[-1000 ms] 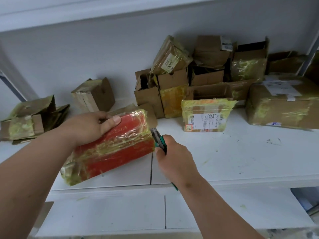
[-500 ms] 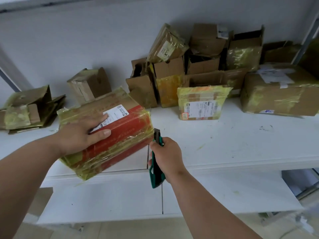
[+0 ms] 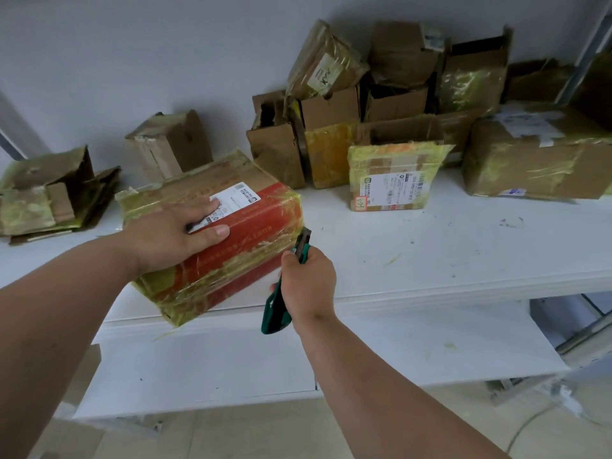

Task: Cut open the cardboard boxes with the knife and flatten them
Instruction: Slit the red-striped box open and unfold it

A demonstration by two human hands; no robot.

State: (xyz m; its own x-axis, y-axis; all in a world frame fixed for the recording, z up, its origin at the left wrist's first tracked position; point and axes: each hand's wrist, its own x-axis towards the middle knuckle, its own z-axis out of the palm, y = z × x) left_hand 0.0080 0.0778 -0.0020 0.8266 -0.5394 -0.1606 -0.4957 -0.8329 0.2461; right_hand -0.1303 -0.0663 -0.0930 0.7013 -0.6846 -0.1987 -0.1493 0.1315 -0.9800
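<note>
Surface: white table against a pale wall.
Box: red-and-brown taped cardboard box at the table's front edge, long axis running left-near to right-far.
Left hand: flat on its top, fingers straight.
Right hand: grips the green utility knife, tip beside the box's right end, nearer the cut.

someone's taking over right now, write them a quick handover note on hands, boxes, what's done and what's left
Left hand: flat on top of the red box, pressing it onto the white shelf, fingers over its shipping label.
Right hand: grips the green knife, tip at the box's right end.
Done: a pile of flattened boxes lies at the far left of the shelf.
Left: the red box is still taped shut, no cut visible. Behind it wait a small brown box, a labelled yellow-taped box, a large taped box and a heap of opened boxes by the wall.
</note>
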